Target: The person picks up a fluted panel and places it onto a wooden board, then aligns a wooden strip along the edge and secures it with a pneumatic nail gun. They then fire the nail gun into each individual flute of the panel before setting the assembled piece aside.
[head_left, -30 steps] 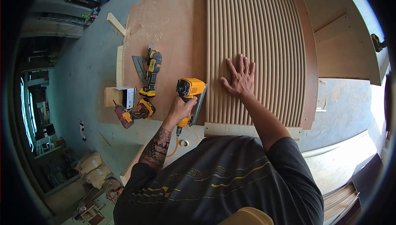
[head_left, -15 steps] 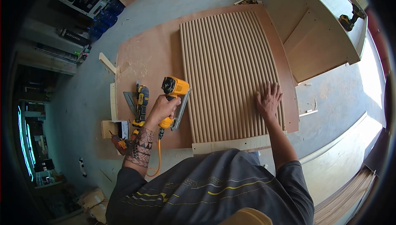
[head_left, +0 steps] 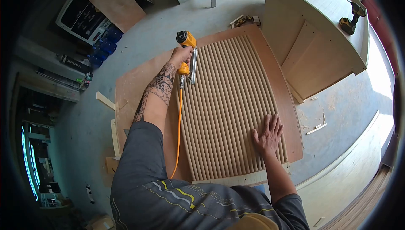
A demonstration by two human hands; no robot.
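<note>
My left hand (head_left: 182, 55) is wrapped round the grip of a yellow and black nail gun (head_left: 188, 40). It is held over the far left corner of a ribbed panel (head_left: 228, 103) made of rounded wooden strips side by side. From the base of the tool an orange air hose (head_left: 180, 124) runs back toward my body. My right hand (head_left: 269, 137) lies flat on the strips near the panel's right edge, fingers spread. Under the panel is a larger brown plywood sheet (head_left: 143, 80).
A curved wooden cabinet (head_left: 314, 40) stands at the far right with a cordless drill (head_left: 352, 18) on top. Another power tool (head_left: 242, 20) lies beyond the sheet. Offcuts (head_left: 316, 128) are scattered on the floor, and a long pale board (head_left: 346, 162) lies at right.
My left hand has carried the nail gun forward, from beside the panel's left edge to its far left corner. My right hand stays flat on the strips. The view has shifted.
</note>
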